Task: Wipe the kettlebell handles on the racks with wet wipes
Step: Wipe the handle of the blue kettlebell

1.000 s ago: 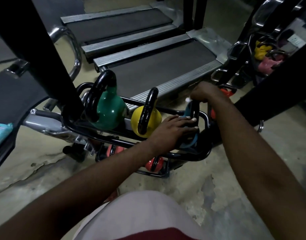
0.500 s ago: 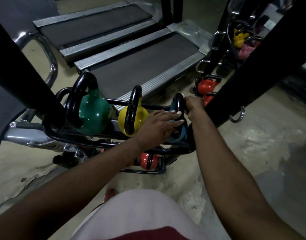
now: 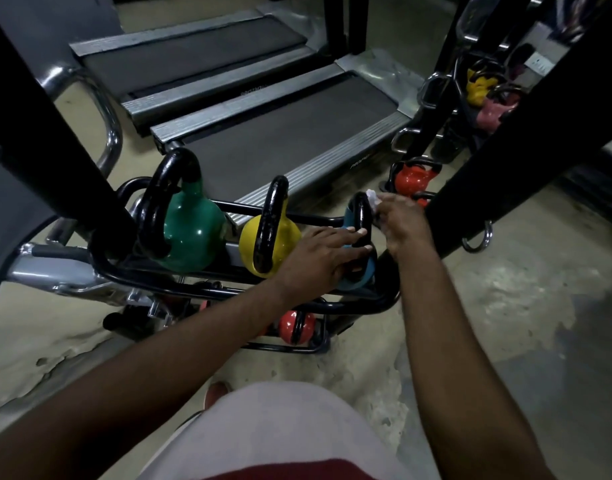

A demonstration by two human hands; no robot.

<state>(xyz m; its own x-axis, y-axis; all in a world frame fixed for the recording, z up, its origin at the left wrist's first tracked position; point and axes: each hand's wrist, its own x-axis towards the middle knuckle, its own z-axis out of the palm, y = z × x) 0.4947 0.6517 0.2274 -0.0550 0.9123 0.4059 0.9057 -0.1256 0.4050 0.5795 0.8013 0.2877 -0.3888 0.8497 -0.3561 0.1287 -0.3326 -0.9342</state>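
On the rack (image 3: pixel 366 304), top tier, right end, the left hand (image 3: pixel 323 258) lies with its grip spread flat over the teal kettlebell (image 3: pixel 361 277). Just beyond, the right hand (image 3: pixel 401 220) has its grip pinching a white wet wipe (image 3: pixel 373 199) against that kettlebell's black handle (image 3: pixel 361 216). Treadmills (image 3: pixel 280 133) lie farther off.

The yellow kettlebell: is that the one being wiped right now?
No, the right hand holds the white wipe against the handle of the blue kettlebell, which the left hand touches.

Dim indoor light. Small highlights glint on the glossy green kettlebell (image 3: pixel 190 233) left of the left hand (image 3: pixel 321 258). Frame edges bow and darken.
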